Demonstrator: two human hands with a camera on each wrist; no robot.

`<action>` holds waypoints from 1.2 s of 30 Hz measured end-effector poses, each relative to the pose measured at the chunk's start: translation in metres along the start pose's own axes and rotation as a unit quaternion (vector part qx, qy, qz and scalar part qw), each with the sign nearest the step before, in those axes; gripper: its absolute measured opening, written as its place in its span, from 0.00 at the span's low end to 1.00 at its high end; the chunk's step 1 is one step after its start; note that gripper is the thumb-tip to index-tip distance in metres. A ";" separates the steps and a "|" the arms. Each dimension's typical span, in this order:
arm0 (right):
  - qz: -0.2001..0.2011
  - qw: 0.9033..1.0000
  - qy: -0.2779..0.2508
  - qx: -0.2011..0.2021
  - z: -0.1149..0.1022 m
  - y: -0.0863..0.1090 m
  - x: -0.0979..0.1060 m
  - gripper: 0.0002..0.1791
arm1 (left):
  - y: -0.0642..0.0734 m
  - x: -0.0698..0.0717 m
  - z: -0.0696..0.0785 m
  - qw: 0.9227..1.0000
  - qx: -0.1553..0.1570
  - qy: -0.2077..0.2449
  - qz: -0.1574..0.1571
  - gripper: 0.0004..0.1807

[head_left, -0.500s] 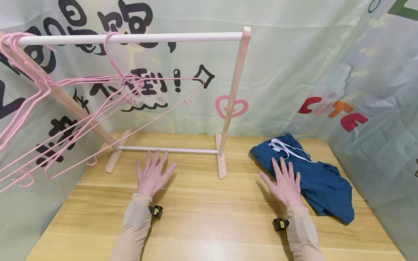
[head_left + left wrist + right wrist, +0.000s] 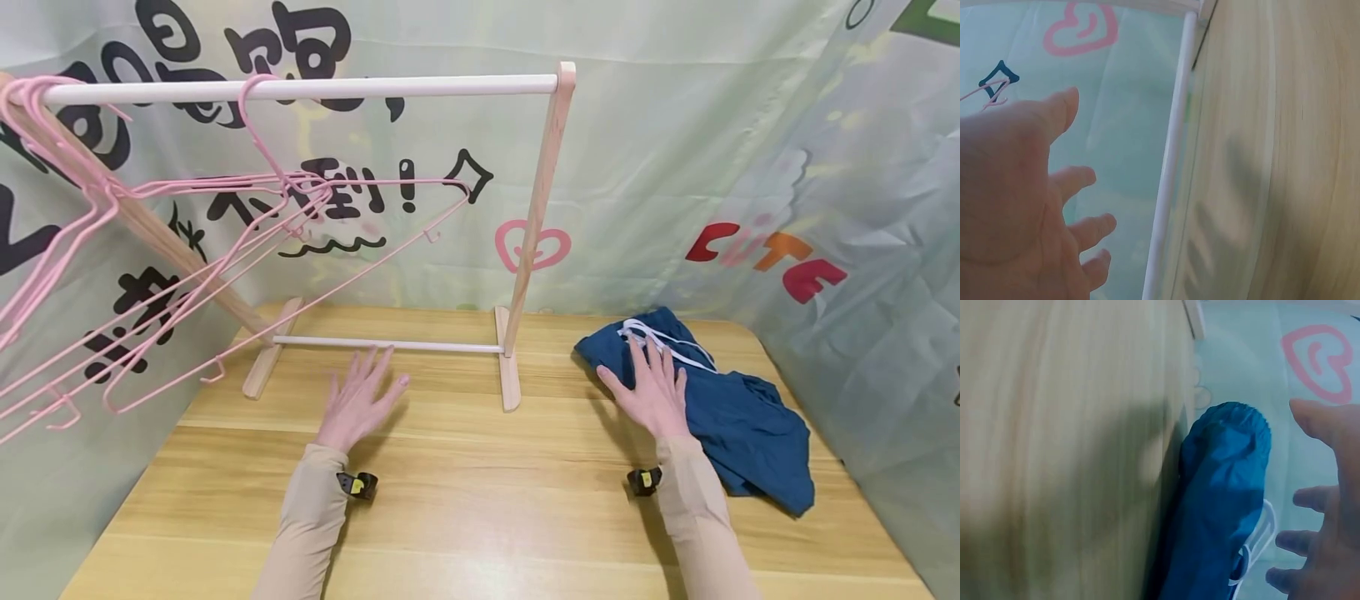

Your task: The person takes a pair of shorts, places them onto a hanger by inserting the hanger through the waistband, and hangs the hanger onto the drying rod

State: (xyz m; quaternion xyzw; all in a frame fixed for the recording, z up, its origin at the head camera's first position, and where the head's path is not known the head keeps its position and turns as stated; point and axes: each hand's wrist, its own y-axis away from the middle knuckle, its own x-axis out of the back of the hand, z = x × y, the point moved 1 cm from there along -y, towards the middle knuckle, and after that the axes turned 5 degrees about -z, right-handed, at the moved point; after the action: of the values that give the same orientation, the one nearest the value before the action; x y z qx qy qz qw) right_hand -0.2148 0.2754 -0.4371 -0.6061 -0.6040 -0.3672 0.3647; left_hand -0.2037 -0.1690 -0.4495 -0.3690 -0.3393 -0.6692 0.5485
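My left hand [image 2: 358, 404] hovers over the table with its fingers spread, holding nothing; its fingertips reach toward the rack's lower white bar [image 2: 442, 346]. In the left wrist view the palm and fingers [image 2: 1088, 232] show apart from that bar. At the right, my right hand [image 2: 651, 396] is spread over the near left part of a folded blue garment [image 2: 750, 425] with a white drawstring [image 2: 678, 348]. The right wrist view shows the garment's gathered waistband [image 2: 1235, 419] with the fingers [image 2: 1313, 499] above it, holding nothing.
A wooden rack [image 2: 540, 208] with a white top rail [image 2: 420, 86] stands at the back left. Several pink hangers [image 2: 262, 150] hang from it and jut toward the near left. Printed cloth walls [image 2: 637, 167] enclose the wooden table [image 2: 480, 517].
My right hand has moved forward over the garment, toward the drawstring. The left hand has shifted slightly to the right, its fingers a little closer together. Rack and garment stay put.
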 end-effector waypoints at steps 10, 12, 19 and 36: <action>-0.021 0.999 0.011 -0.022 0.011 -0.027 -0.003 0.57 | -0.002 -0.001 0.003 0.996 -0.035 0.080 -0.020 0.39; -0.037 0.999 0.015 -0.032 0.014 -0.031 -0.005 0.58 | -0.002 -0.001 0.003 0.995 -0.042 0.093 -0.022 0.38; -0.098 0.993 0.038 -0.050 0.022 -0.043 -0.010 0.62 | -0.002 -0.001 0.003 0.991 -0.061 0.118 -0.023 0.38; -0.146 0.986 0.068 -0.040 0.018 -0.050 -0.013 0.40 | -0.001 -0.005 0.006 0.985 -0.084 0.147 -0.043 0.39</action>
State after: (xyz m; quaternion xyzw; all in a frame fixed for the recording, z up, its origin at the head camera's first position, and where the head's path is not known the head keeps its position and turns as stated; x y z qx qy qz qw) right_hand -0.2647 0.2858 -0.4576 -0.4991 -0.6445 -0.4807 0.3231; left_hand -0.2036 -0.1609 -0.4511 -0.2964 -0.2134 -0.7650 0.5305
